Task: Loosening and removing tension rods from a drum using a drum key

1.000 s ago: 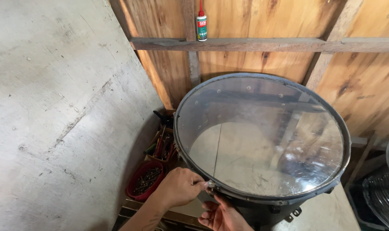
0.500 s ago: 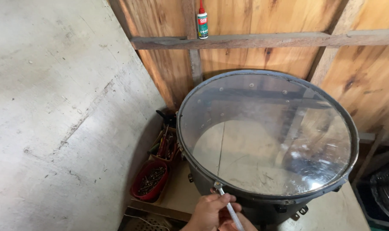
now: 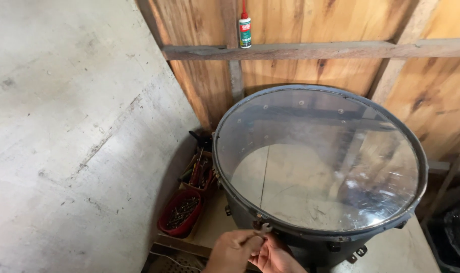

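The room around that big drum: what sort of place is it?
Probably a home workshop or shed. The drum stands on a bench by a bare plank wall, with a red tub of screws and a small bottle on a ledge.

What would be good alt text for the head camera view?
Two hands, left hand and right hand, hold a small metal tool at the near rim of a large clear-headed drum; a red tub of screws sits left.

A single head-worn view, steeply down and close over the drum (image 3: 321,162) by the wooden wall (image 3: 301,20).
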